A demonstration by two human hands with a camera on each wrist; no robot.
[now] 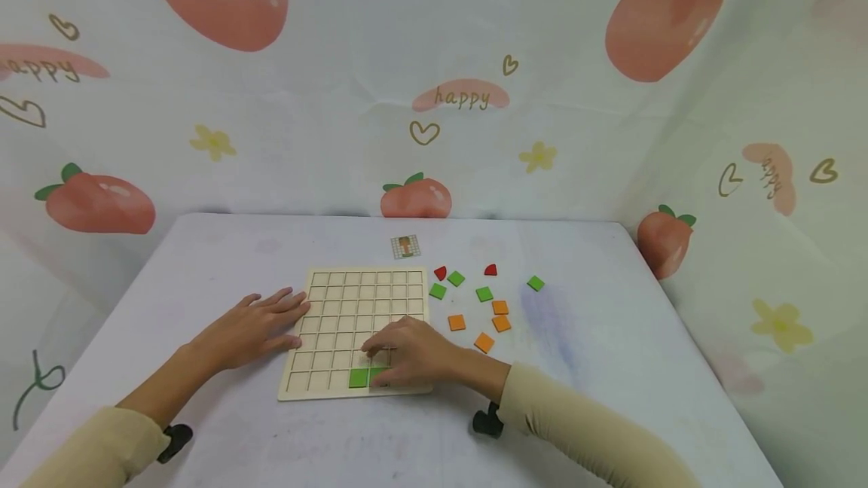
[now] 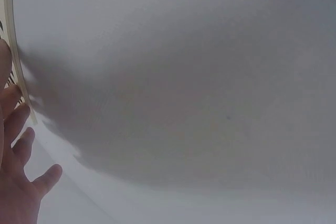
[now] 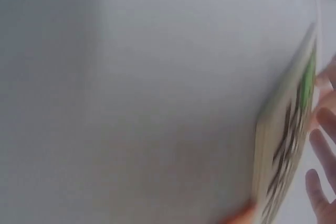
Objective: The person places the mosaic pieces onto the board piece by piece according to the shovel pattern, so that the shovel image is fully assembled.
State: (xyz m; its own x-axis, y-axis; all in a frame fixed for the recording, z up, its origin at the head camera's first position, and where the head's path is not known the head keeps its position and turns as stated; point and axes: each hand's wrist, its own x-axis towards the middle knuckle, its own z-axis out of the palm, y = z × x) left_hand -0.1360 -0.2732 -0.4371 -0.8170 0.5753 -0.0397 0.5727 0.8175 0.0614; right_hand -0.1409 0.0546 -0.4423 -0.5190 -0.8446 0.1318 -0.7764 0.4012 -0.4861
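Observation:
A pale wooden grid board [image 1: 339, 322] lies flat on the table. My left hand [image 1: 247, 330] rests at its left edge, fingers spread and touching the rim; the left wrist view catches several of those fingers [image 2: 21, 145] beside the board's edge [image 2: 18, 66]. Over the lower right of the board is my right hand [image 1: 420, 352], fingers loosely bent. Two green square tiles [image 1: 358, 378] sit side by side in the bottom row. My right thumb is at the second one and partly covers it. In the right wrist view, the board [image 3: 281, 150] appears edge-on beside the right fingers [image 3: 323, 145].
Right of the board lie loose green tiles [image 1: 484, 294], orange square tiles [image 1: 456, 322] and two red wedge-shaped pieces [image 1: 490, 270]. A small picture card [image 1: 405, 247] lies behind the board. A patterned cloth [image 1: 339, 96] hangs behind the white table [image 1: 285, 443].

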